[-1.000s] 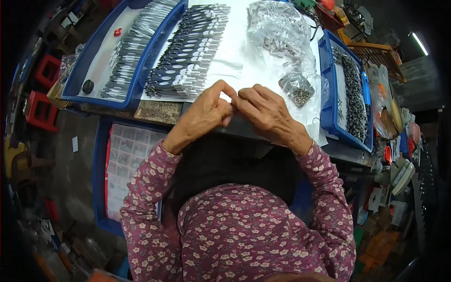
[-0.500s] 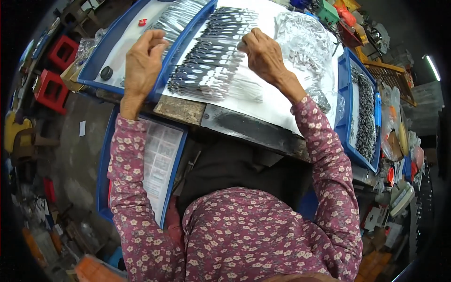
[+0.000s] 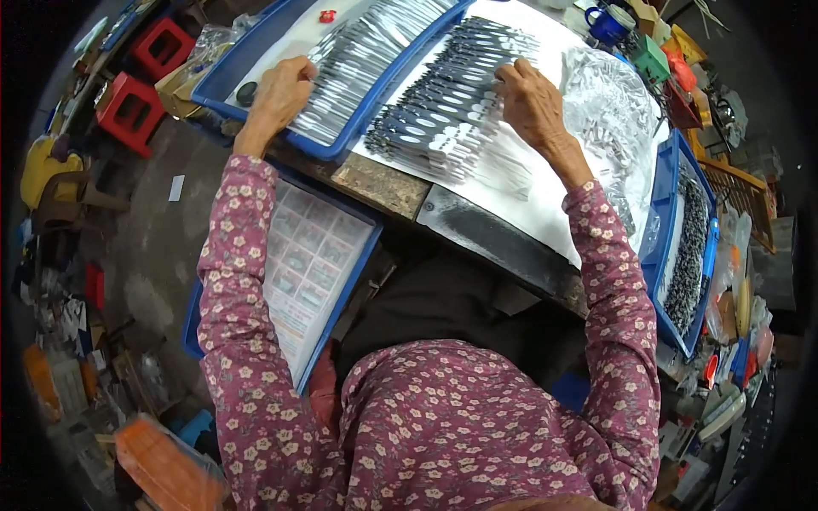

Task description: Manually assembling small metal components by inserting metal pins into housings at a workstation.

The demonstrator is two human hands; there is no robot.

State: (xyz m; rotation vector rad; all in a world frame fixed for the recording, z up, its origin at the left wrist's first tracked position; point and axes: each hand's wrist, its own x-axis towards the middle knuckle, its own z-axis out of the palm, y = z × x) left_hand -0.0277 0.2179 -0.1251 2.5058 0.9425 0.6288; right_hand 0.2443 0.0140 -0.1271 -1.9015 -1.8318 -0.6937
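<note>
Spread wider than half a second ago: both hands farther apart, the head tipped so more of the bench and lap shows.

Head view: left hand (image 3: 279,92) resting palm-down on the silvery metal pieces (image 3: 358,68) laid in rows in the blue tray (image 3: 223,83) at the bench's left end, fingers curled near the tray's near-left corner; whether anything is pinched under them, cannot tell. Right hand (image 3: 530,100) lying on the far edge of the dark-handled pieces (image 3: 447,111) lined up on the white sheet (image 3: 545,213) at mid-bench, fingertips pressing on the row, nothing visibly lifted, grip likewise impossible to tell. Crumpled clear plastic bag (image 3: 613,119) just right of that hand, a second blue tray (image 3: 682,247) of dark parts along the right edge, a blue mug (image 3: 609,24) at the far edge. Compartmented parts box (image 3: 307,272) propped below the near edge beside the lap.

Risk, as judged: rows packed tight and overlapping, so a sideways drag of either palm likely to fan them out of order; sheet overhanging the near edge, so a tug could slide pieces off onto the lap.
</note>
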